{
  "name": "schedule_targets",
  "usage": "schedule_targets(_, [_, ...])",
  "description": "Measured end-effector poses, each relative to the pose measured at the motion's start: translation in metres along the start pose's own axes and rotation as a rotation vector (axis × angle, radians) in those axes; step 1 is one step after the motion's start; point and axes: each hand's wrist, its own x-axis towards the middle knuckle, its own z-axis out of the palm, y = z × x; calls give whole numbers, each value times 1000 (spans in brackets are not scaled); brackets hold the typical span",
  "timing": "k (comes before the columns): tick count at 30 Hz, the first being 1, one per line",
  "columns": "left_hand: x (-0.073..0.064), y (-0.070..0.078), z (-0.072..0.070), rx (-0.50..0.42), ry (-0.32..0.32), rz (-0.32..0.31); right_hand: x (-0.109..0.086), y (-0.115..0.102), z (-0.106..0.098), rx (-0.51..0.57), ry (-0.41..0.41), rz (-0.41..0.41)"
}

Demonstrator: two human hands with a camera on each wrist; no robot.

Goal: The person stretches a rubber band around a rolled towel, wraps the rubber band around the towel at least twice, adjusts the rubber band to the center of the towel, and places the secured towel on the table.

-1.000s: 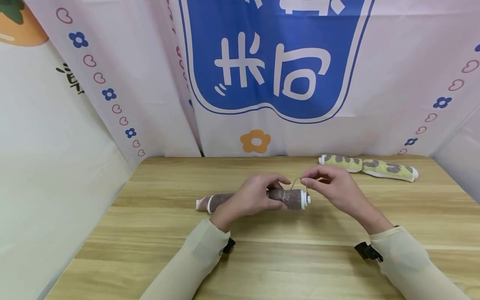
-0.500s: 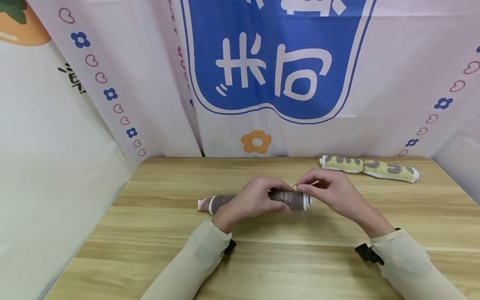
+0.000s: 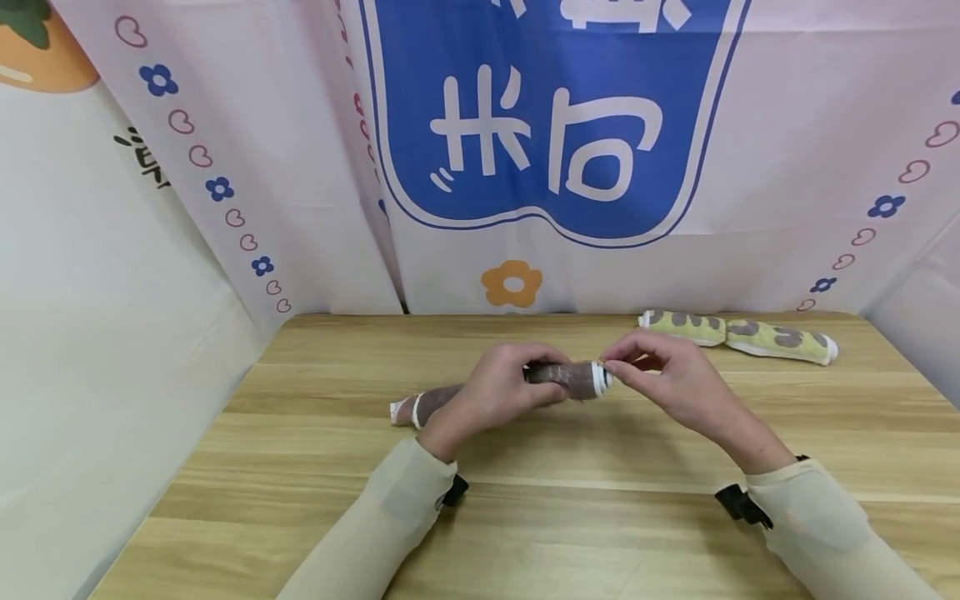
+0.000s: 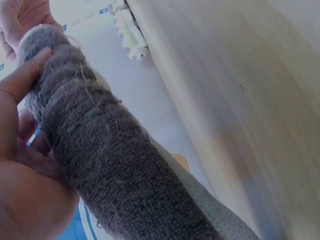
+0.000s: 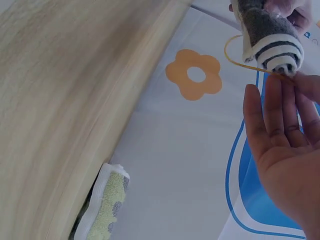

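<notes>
A brown towel [image 3: 573, 380] with white edges is rolled into a long tube. My left hand [image 3: 501, 385] grips it near its right end, thumb on the near side. That end is tilted up, while the left end lies low at the table. In the left wrist view the terry roll [image 4: 115, 145] looks bunched near the thumb. My right hand [image 3: 671, 379] is at the roll's raised end, thumb and fingertips pinching a thin yellowish elastic band [image 5: 248, 67]. In the right wrist view the band curves out beside the spiral end of the roll [image 5: 280, 55].
A second rolled towel [image 3: 783, 340], yellow-green with grey patches and drawn in at its middle, lies at the back right of the wooden table [image 3: 570, 533]. Behind the table's far edge hangs a printed cloth [image 3: 450, 267].
The right end of the brown towel has risen and shifted slightly left with my left hand. My right hand came in leftward with the band, then drew slightly back right to the roll's end.
</notes>
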Motion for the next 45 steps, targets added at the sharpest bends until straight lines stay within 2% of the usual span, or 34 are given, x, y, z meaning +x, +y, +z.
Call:
schedule_targets(7, [1,-1,1,70,85,-62,0,-3,3,-56,18,-6])
schedule_targets(10, [1,-1,2,89,102,-91,0,-6,5,-57,22,19])
schedule_targets(13, [1,-1,3,96,125,-110,-1,-9,8,-41,30,3])
schedule_targets(18, [1,0,2,68,177,-152,-2,-15,19,-3,17,-73])
schedule_targets(22, [1,1,2,40,208,-149,-4,-17,27,-1,21,-107])
schedule_targets(29, [1,3,1,-42,249,-182,-5,-16,39,-75,93,-216])
schedule_targets(31, [1,3,-1,-58,249,-186,-5,-15,41,-113,128,-242])
schedule_targets(34, [1,3,-3,-81,214,-172,-6,-12,43,-161,172,-262])
schedule_targets(38, [1,1,-5,-97,137,-138,-6,-10,43,-172,210,-253])
schedule_targets(40, [1,1,-5,-99,123,-132,-6,-9,43,-165,218,-239])
schedule_targets(42, [1,0,-5,-106,135,-132,-6,-8,43,-155,216,-221])
schedule_targets(45, [1,0,-5,-125,189,-133,-5,-8,43,-136,217,-201])
